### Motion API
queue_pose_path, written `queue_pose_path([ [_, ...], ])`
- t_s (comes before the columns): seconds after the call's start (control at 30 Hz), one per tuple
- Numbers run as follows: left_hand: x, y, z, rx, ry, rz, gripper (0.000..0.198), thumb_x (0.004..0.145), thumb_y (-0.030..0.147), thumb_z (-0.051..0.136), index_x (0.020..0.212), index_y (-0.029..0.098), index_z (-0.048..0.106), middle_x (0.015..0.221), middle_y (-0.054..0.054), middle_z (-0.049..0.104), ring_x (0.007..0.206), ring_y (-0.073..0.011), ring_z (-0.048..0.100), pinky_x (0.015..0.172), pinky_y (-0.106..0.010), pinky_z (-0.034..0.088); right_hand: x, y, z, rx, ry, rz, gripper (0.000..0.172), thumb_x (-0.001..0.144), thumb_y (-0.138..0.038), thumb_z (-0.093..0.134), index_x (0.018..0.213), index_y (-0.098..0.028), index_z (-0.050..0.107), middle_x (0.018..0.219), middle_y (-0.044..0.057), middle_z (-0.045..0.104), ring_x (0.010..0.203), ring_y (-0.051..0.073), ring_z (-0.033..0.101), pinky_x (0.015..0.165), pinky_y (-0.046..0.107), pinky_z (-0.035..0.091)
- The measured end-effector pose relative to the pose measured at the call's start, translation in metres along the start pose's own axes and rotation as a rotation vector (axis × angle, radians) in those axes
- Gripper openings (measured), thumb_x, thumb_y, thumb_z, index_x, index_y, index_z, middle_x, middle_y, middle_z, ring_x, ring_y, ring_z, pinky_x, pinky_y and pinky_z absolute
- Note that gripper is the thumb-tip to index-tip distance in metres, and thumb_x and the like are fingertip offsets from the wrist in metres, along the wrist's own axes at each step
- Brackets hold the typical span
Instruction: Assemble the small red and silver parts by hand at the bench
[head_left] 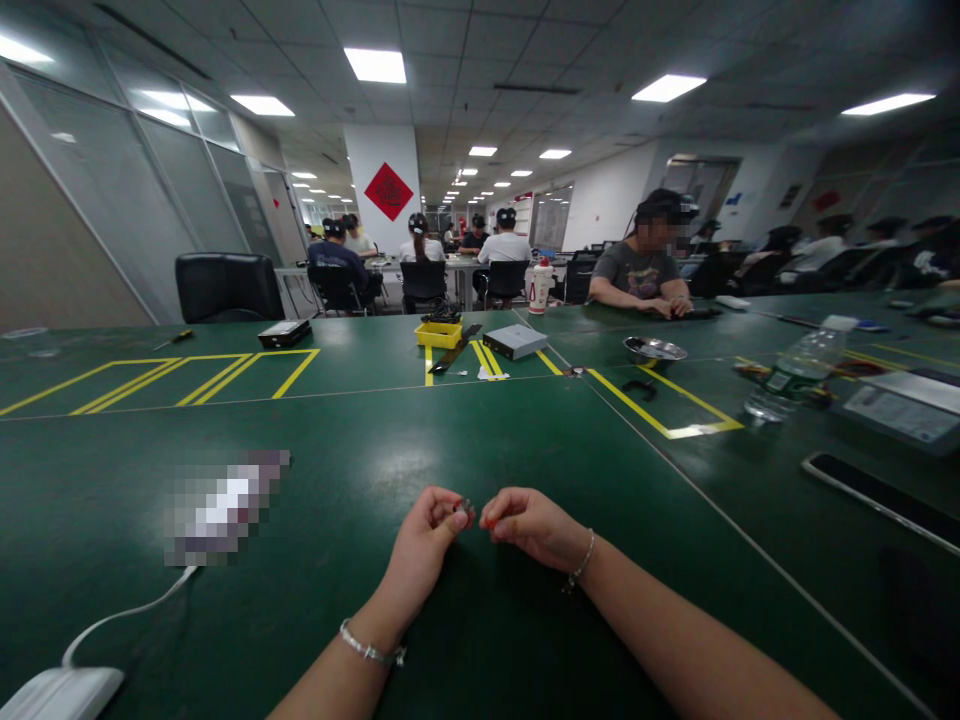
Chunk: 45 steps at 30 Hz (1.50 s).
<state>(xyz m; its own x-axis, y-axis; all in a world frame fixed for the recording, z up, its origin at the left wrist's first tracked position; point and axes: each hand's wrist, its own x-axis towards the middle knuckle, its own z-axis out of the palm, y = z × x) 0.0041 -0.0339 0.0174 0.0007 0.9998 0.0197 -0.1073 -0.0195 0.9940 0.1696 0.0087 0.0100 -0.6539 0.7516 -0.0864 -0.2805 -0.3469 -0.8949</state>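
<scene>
Both hands are raised a little over the green table (330, 450), close together with a small gap between the fingertips. My left hand (427, 540) pinches a small part (466, 508) that looks grey and reddish between thumb and fingers. Between the thumb and curled fingers of my right hand (534, 525) is a small orange-red piece (489, 522), mostly covered by the fingertips. The exact shape of either piece is too small to tell.
Left lie a blurred device (229, 505) and its white cable. Farther off stand a yellow tray (439, 333), grey box (516, 341) and metal bowl (655, 350). Right are a water bottle (799, 370) and phone (885, 495). A person (646, 262) sits across the table.
</scene>
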Motion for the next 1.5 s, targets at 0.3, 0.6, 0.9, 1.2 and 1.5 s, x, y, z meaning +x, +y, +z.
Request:
queue_pose_path([
  [0.3,-0.0005,0.0005,0.0010,-0.116,-0.062,0.003,0.016,0.064,0.012,0.058,0.069,0.017,0.044,0.074,0.001,0.059,0.073,-0.0118,0.055,0.068,-0.024,0.040,0.0016,-0.0020,0.0003,0.045,0.032,0.027,0.015,0.067,-0.021,0.061,0.080,-0.013,0.056,0.066,0.002,0.061,0.057,0.008,0.054,0.059,0.023,0.040],
  [0.6,-0.0024,0.0053,0.0017,-0.029,-0.007,0.001,0.016,0.060,0.010,0.059,0.067,0.017,0.046,0.072,0.000,0.061,0.069,-0.0130,0.057,0.066,-0.026,0.041,0.0008,0.0002,0.0001,0.017,0.000,-0.019,0.015,0.059,-0.012,0.066,0.070,-0.013,0.056,0.072,0.002,0.062,0.060,0.007,0.055,0.059,0.022,0.040],
  [0.9,-0.0010,-0.0005,0.0004,-0.082,-0.077,-0.010,0.013,0.066,0.010,0.054,0.073,0.017,0.045,0.073,0.001,0.061,0.068,-0.0100,0.055,0.066,-0.023,0.040,-0.0002,-0.0027,0.0018,0.005,-0.008,-0.008,0.016,0.060,-0.013,0.065,0.074,-0.013,0.056,0.070,0.002,0.062,0.061,0.008,0.055,0.060,0.022,0.039],
  [1.2,-0.0007,0.0015,0.0009,-0.080,-0.076,-0.049,0.011,0.070,0.016,0.052,0.081,0.015,0.047,0.074,-0.002,0.062,0.068,-0.0116,0.056,0.068,-0.025,0.041,0.0007,0.0002,0.0003,0.004,0.018,0.011,0.019,0.057,-0.011,0.066,0.074,-0.013,0.059,0.072,0.001,0.061,0.059,0.006,0.053,0.060,0.022,0.040],
  [1.5,0.0004,0.0010,0.0011,-0.078,-0.038,-0.047,0.011,0.069,0.015,0.053,0.079,0.016,0.048,0.070,-0.001,0.061,0.064,-0.0104,0.055,0.065,-0.023,0.040,0.0021,-0.0002,-0.0002,0.043,0.034,0.004,0.014,0.068,-0.021,0.060,0.078,-0.012,0.059,0.065,0.001,0.058,0.057,0.007,0.053,0.062,0.024,0.040],
])
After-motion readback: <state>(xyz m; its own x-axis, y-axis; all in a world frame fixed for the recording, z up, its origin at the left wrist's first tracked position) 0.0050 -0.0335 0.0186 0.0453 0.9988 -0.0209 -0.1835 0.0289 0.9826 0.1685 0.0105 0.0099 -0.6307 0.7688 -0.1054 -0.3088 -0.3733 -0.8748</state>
